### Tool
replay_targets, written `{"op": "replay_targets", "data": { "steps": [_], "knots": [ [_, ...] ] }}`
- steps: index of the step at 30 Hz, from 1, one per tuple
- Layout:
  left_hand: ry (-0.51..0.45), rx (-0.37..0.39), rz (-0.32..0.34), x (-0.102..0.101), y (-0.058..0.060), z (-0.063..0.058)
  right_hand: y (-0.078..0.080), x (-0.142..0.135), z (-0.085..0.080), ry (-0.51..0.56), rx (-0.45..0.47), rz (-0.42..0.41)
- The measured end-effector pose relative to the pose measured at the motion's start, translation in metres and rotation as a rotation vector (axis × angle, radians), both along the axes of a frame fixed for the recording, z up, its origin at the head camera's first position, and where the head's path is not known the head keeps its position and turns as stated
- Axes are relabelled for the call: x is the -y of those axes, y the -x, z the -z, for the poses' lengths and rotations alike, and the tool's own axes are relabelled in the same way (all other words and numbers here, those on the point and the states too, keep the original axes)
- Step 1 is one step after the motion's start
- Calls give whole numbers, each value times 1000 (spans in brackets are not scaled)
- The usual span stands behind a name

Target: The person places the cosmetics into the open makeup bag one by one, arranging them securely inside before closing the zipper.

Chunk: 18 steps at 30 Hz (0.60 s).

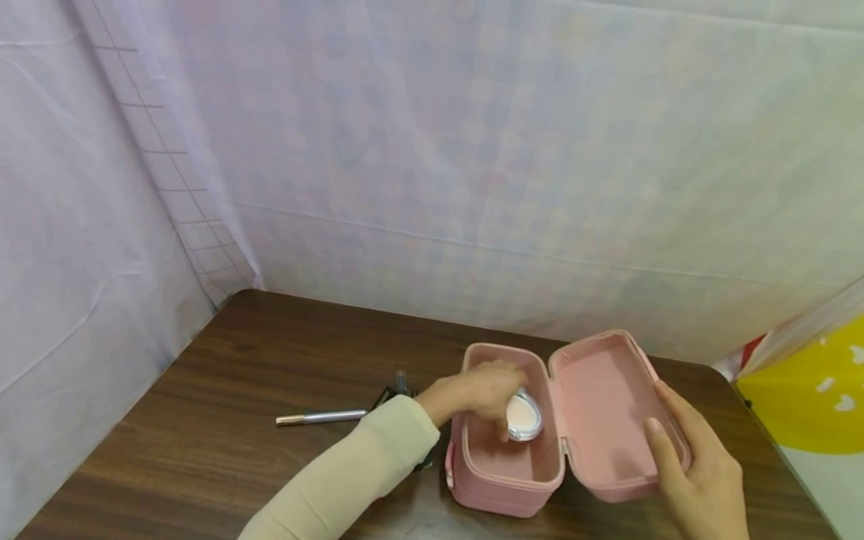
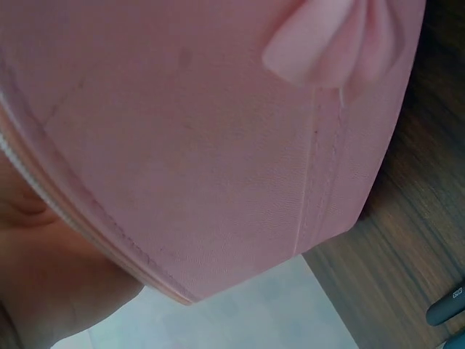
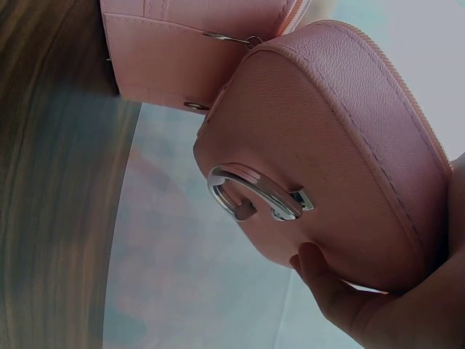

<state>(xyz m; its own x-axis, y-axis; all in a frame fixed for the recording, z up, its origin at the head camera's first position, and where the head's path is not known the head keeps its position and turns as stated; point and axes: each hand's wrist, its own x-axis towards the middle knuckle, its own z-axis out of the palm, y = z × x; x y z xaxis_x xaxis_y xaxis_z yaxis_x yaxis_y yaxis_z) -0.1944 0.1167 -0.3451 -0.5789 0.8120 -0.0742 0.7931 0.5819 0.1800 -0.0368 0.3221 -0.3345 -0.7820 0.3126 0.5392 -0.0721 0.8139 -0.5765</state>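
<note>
A pink vanity case (image 1: pixel 502 499) stands on the table with its lid (image 1: pixel 604 420) swung out to the right. Down inside the case, my left hand (image 1: pixel 489 390) holds a round compact (image 1: pixel 523 416) with a silvery rim and a pale face. In the left wrist view the case's side wall (image 2: pixel 189 160), with a pink bow (image 2: pixel 334 43), hides most of that hand. My right hand (image 1: pixel 702 457) grips the lid's outer edge, thumb on the inner side. The right wrist view shows the lid's outside with a silver-trimmed handle (image 3: pixel 254 189).
Left of the case lies a slim silver tube with a gold end (image 1: pixel 320 418). Dark items (image 1: pixel 401 382) sit behind the left forearm, partly hidden. White cloth (image 1: pixel 472 165) hangs along the back of the brown table (image 1: pixel 202 420), and a yellow cloth (image 1: pixel 810 390) is at the right.
</note>
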Motion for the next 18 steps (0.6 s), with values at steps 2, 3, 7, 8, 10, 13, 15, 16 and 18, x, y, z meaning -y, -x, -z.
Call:
{"op": "replay_targets", "data": {
  "steps": [2,3,7,8,10,13,15,16,18],
  "knots": [
    [28,-15,-5,-1,-2,1,0,0,0,1,-7,-3],
    [42,-23,-5,-2,-3,1,0,0,-1,2,-11,-5],
    [86,-52,-2,-4,-7,3,-1,-1,-2,-2,-15,-9],
    [95,-58,0,-5,-8,3,-1,-1,-2,-1,-14,-8],
    [110,-68,-2,-5,-10,4,-2,-1,-2,1,-1,0],
    [122,-74,-2,-6,-12,6,-3,0,-3,5,8,10],
    [129,-76,-1,-6,-13,6,-3,0,-3,5,5,6],
    [130,-77,1,-6,-13,6,-3,-1,-3,5,0,-1],
    [133,-79,5,-6,-14,6,-3,-1,-4,-2,-7,-10]
  ]
}}
